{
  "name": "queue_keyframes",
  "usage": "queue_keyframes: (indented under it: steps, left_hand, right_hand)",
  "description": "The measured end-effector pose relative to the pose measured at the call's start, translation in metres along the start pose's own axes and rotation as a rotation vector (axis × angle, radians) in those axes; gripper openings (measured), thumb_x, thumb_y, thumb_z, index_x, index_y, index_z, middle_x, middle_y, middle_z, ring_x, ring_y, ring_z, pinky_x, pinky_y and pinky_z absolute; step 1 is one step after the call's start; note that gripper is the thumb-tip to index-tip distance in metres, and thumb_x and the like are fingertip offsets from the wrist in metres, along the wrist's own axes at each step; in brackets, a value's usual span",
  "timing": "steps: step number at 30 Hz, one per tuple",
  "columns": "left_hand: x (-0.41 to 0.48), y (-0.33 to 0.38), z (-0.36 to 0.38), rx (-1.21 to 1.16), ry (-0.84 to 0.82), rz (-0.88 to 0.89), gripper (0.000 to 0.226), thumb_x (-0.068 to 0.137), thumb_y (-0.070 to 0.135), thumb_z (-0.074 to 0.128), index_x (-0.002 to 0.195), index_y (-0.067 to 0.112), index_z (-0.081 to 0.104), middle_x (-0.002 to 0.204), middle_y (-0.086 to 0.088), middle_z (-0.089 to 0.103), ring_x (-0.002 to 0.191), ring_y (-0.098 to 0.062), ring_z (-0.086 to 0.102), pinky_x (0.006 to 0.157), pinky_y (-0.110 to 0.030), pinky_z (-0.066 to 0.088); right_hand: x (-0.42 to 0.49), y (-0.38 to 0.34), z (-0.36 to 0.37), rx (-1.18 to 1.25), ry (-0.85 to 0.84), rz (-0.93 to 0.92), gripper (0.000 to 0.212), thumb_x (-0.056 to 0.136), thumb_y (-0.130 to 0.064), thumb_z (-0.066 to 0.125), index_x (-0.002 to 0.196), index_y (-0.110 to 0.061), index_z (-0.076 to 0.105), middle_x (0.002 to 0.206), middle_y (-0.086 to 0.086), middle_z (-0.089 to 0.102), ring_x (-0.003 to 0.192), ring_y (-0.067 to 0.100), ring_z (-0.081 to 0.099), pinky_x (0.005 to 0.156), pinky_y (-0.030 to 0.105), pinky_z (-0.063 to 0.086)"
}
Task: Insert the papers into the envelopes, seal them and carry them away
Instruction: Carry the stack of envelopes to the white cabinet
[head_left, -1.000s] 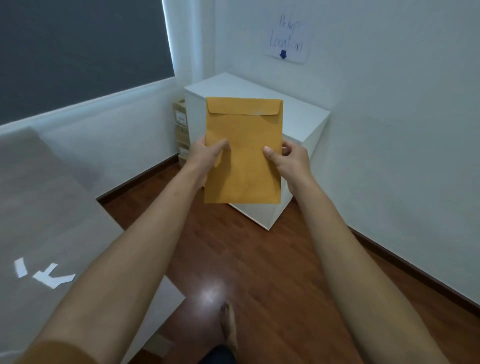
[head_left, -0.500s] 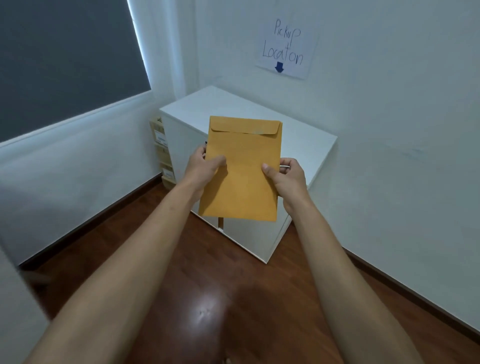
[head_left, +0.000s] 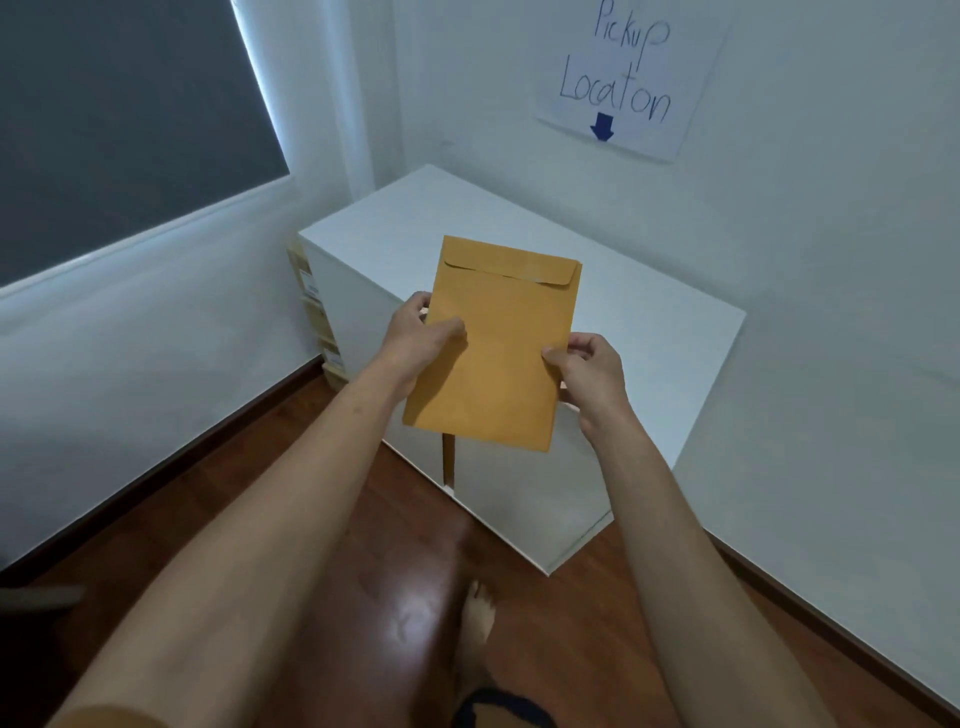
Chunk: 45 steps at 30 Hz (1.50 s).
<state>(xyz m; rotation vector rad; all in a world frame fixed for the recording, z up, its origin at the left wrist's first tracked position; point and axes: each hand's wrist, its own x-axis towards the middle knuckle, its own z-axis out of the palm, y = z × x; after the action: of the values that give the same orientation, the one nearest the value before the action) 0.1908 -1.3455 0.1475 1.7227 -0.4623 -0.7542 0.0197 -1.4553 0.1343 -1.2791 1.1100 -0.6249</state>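
My left hand (head_left: 415, 338) grips the left edge of the brown envelope (head_left: 498, 353), thumb on the front face, fingers behind. My right hand (head_left: 589, 374) pinches the right edge, thumb on front, fingers curled behind. Both hands are closed on the envelope and hold it between them, clear of any surface. The envelope stands nearly upright, tipped slightly clockwise; its flap is folded down at the 12 o'clock end. Whether the flap is stuck down, I cannot tell.

Behind the envelope, from 12 to 4 o'clock, sits a white cabinet (head_left: 649, 332) in the corner of the room. At 1 o'clock on the wall hangs a paper sign (head_left: 628, 78), handwritten "Pickup Location", with a blue arrow pointing down toward the cabinet top. At 9 o'clock of the cabinet, stacked cardboard boxes (head_left: 314, 312) wedge against its side. At 6 o'clock, my bare foot (head_left: 478, 618) stands on glossy wood floor (head_left: 260, 493). At 10 o'clock, a dark window blind (head_left: 119, 119).
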Motion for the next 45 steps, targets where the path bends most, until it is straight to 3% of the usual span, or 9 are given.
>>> queue_keyframes:
  steps: [9,15,20,25,31,36,40,42,45]
  left_hand:
    - [0.133,0.012,0.026,0.049,-0.045,-0.115,0.038,0.083,0.015,0.072,0.118,0.022,0.061,0.105,-0.001,0.068,0.087,-0.016,0.065,0.065,-0.029,0.048]
    - [0.200,0.010,0.032,0.034,-0.017,-0.204,0.046,0.078,0.016,0.079,0.117,0.017,0.054,0.106,-0.003,0.067,0.096,-0.022,0.065,0.082,-0.039,0.053]
    - [0.245,0.008,0.034,0.087,-0.043,-0.176,0.040,0.077,0.011,0.074,0.113,0.018,0.059,0.102,-0.002,0.066,0.093,-0.020,0.064,0.077,-0.034,0.052]
    - [0.279,-0.001,0.034,0.122,-0.116,-0.184,0.029,0.077,0.007,0.073,0.103,0.019,0.068,0.097,-0.001,0.068,0.094,-0.022,0.067,0.083,-0.034,0.056]
    - [0.311,-0.013,0.040,0.200,-0.171,-0.169,0.045,0.075,0.007,0.075,0.118,0.019,0.067,0.114,-0.004,0.067,0.107,-0.022,0.063,0.099,-0.038,0.052]
    - [0.324,-0.015,0.051,0.241,-0.176,-0.133,0.043,0.077,0.006,0.074,0.118,0.017,0.069,0.115,-0.001,0.068,0.105,-0.017,0.060,0.094,-0.028,0.048]
    - [0.330,-0.014,0.057,0.239,-0.179,-0.123,0.046,0.076,0.004,0.072,0.120,0.016,0.068,0.120,-0.002,0.066,0.114,-0.018,0.059,0.103,-0.031,0.047]
    - [0.333,-0.012,0.058,0.253,-0.190,-0.114,0.049,0.074,0.003,0.072,0.122,0.016,0.067,0.121,-0.002,0.066,0.115,-0.018,0.059,0.105,-0.034,0.047]
    - [0.336,-0.010,0.061,0.286,-0.203,-0.094,0.053,0.076,0.005,0.071,0.127,0.016,0.063,0.123,-0.003,0.065,0.118,-0.020,0.059,0.107,-0.034,0.046]
  right_hand:
    - [0.122,-0.017,0.021,-0.038,0.049,0.117,0.025,0.082,-0.012,0.069,0.105,-0.015,0.058,0.101,0.003,0.068,0.092,0.022,0.069,0.079,0.050,0.060]
    - [0.173,-0.019,0.040,-0.004,0.076,0.189,0.030,0.082,-0.006,0.066,0.110,-0.014,0.058,0.107,0.008,0.068,0.094,0.023,0.069,0.073,0.043,0.062]
    - [0.198,-0.014,0.057,0.014,0.137,0.231,0.038,0.079,-0.004,0.065,0.114,-0.016,0.058,0.106,0.004,0.068,0.092,0.019,0.069,0.075,0.042,0.062]
    - [0.211,-0.004,0.069,-0.074,0.253,0.273,0.046,0.072,-0.011,0.067,0.116,-0.019,0.060,0.104,0.000,0.069,0.094,0.018,0.068,0.081,0.044,0.060]
    - [0.226,0.003,0.078,-0.146,0.370,0.295,0.049,0.068,-0.014,0.064,0.117,-0.016,0.065,0.100,-0.001,0.071,0.094,0.023,0.069,0.085,0.044,0.059]
    - [0.225,-0.003,0.082,-0.226,0.408,0.246,0.033,0.075,-0.008,0.064,0.108,-0.012,0.069,0.090,0.001,0.070,0.091,0.022,0.068,0.088,0.038,0.056]
    - [0.229,-0.005,0.082,-0.278,0.400,0.197,0.024,0.080,-0.007,0.064,0.104,-0.008,0.067,0.087,0.002,0.066,0.081,0.015,0.059,0.069,0.020,0.047]
    - [0.229,-0.006,0.083,-0.311,0.384,0.170,0.024,0.080,-0.007,0.063,0.104,-0.005,0.068,0.090,0.008,0.069,0.082,0.018,0.061,0.063,0.017,0.044]
    - [0.229,-0.012,0.083,-0.375,0.374,0.164,0.036,0.084,-0.005,0.063,0.119,0.005,0.061,0.115,0.017,0.067,0.108,0.032,0.062,0.085,0.031,0.049]
